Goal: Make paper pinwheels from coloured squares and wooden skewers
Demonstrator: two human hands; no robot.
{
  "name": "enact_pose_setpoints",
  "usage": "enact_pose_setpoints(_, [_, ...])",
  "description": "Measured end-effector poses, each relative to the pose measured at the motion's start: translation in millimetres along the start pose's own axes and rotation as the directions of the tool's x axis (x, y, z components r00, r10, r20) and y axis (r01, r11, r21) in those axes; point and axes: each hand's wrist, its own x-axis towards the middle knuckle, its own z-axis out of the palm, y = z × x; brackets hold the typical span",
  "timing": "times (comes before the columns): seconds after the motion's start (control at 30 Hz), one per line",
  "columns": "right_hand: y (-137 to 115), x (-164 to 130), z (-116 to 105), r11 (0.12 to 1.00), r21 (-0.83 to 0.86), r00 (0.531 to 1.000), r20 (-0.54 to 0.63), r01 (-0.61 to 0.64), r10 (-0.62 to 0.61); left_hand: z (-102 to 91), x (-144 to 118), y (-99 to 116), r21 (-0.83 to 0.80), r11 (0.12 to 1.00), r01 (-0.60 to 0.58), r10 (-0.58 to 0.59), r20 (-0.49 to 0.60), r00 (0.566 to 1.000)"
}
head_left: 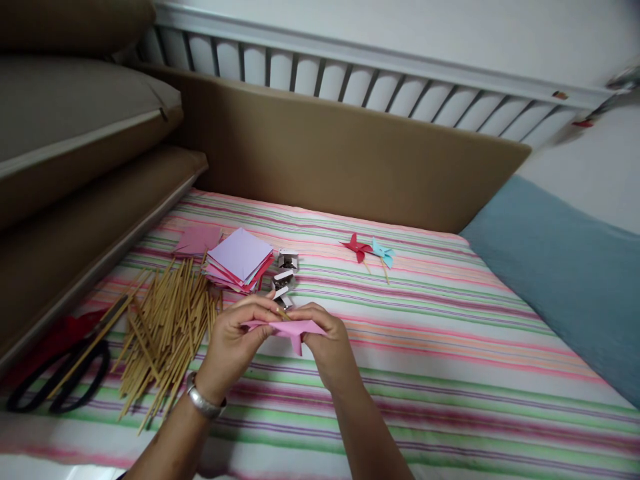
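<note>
Left hand (235,343) and right hand (327,347) pinch pink paper (293,329) between fingertips, held above striped sheet (450,347). Paper long axis runs left-right, spanning both grips. Sticks (165,327) nearer left hand.

I am looking down at a home bedroom. The work surface is a bed (450,373) covered with a sheet in pink, green and white stripes, and a padded tan headboard (350,160) runs along its far side. Behind that stands a white slatted rail (380,83) against a plain white wall. Large brown cushions (75,127) are stacked along the left edge, and a blue pillow (565,267) lies at the right. Everything here is soft household furnishing.
</note>
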Motion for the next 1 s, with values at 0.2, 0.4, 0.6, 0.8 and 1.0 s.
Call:
enact_pose_setpoints(0.2, [-1,-2,2,1.000,-0.010,1.000,-0.011,0.005,-0.005,-0.1,0,2,-0.016,1.000,0.013,-0.013,-0.003,1.000])
enact_pose_setpoints(0.4, [2,-2,3,0.999,-0.021,0.999,-0.012,0.044,-0.044,-0.1,1,0,0.001,1.000,0.026,-0.026,-0.015,1.000])
enact_pose_setpoints(0.6, [2,1,6,0.998,-0.033,0.998,-0.022,0.061,-0.061,-2.5,1,-2,0.035,0.999,0.031,-0.031,-0.004,1.000])
enact_pose_setpoints(0.8, [0,2,11,0.997,-0.028,0.996,-0.041,0.073,-0.074,-9.8,-2,-10,0.134,0.991,0.029,-0.025,-0.034,0.999])
enact_pose_setpoints(1.0, [-1,3,10,0.997,-0.041,0.996,-0.056,0.069,-0.071,-10.8,0,-20,0.135,0.986,0.100,-0.093,-0.054,0.994])
